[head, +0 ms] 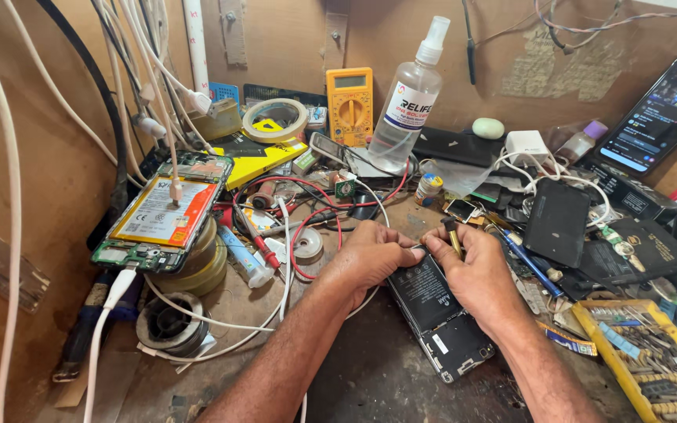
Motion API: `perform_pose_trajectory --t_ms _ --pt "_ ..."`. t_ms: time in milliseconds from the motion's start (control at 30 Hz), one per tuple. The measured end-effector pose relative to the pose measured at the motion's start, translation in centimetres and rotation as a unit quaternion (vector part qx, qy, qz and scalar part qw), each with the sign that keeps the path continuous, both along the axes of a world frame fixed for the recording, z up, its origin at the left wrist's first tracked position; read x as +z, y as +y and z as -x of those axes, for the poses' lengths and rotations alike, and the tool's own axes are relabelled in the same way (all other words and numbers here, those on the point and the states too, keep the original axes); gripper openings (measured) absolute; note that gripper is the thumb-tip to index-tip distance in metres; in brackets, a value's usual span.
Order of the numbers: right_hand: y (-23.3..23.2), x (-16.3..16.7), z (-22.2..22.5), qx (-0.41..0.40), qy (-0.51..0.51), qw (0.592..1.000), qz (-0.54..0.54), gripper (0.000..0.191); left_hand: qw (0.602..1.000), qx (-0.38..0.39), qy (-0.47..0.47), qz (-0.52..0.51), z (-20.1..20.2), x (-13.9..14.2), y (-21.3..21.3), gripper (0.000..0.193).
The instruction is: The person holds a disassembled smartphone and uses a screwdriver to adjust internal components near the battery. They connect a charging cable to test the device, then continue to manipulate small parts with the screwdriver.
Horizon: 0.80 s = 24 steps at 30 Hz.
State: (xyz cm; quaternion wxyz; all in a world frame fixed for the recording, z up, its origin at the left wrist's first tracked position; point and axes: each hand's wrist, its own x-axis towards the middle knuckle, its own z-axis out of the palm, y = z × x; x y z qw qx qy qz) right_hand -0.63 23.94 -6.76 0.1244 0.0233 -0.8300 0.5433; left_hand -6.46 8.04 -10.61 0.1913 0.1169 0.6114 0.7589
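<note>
Opened phone (442, 317), back cover off, black battery exposed, lying lower centre of frame on the dark bench (370, 376). Left hand (370, 254) pressed on the phone's upper-left corner, fingers curled down onto its top edge, holding nothing else. Right hand (476, 270) clamped on a small yellow-handled tool (453, 235), tip aimed at the phone's top edge; contact point hidden behind fingers.

Risks, judged from this: tip slipping off and gouging the battery. Red lead (307, 227) and white cables (284, 258) just beside the left hand, easy to snag. Second opened phone (162, 213) perched on tape rolls (197, 262) at centre left, cable plugged in, tug could topple it.
</note>
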Motion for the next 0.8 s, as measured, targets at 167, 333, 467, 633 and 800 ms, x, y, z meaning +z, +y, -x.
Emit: perform_pose_trajectory --t_ms 167,333,467,633,800 --pt "0.0 -0.3 0.0 -0.002 0.018 1.000 -0.015 0.016 1.000 0.007 0.014 0.001 0.0 -0.2 0.0 0.010" --pt "0.3 -0.7 0.1 0.014 0.011 0.998 0.052 0.015 1.000 0.001 0.007 -0.012 0.0 -0.2 0.0 0.011" --pt "0.6 -0.6 0.3 0.021 -0.017 0.993 0.112 0.017 1.000 -0.009 0.000 -0.027 0.0 -0.1 0.0 0.011" --pt "0.9 -0.4 0.2 0.029 -0.071 0.979 0.189 0.020 1.000 -0.002 0.003 -0.016 0.0 0.0 0.0 0.012" --pt "1.0 -0.4 0.2 0.034 -0.062 0.982 0.178 0.021 1.000 0.013 0.012 -0.003 -0.1 0.1 0.0 0.012"
